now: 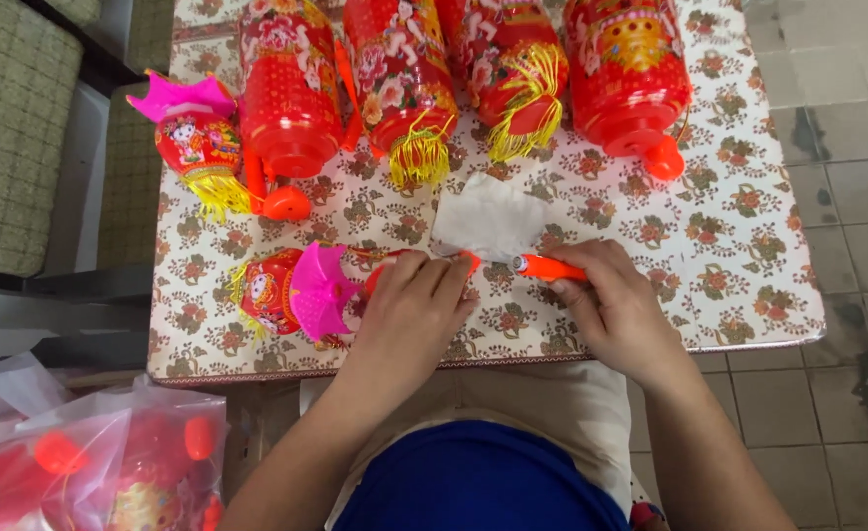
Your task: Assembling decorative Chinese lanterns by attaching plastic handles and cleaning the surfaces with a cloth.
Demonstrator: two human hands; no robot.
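Head view: near the table's [748, 246] front edge, the right hand [616, 305] grips an orange stick handle [549, 267] lying left-right, its tip pointing left toward the left hand [414, 305], which closes over a small lantern [291, 290].

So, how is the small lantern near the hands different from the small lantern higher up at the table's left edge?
The near lantern lies on its side, its pink crown pointing right toward the left hand; the far lantern has its crown pointing away and its yellow tassel toward the person. The near one lies right beside that hand; the far one lies apart from both hands. Both are red with pink crowns and yellow fringe.
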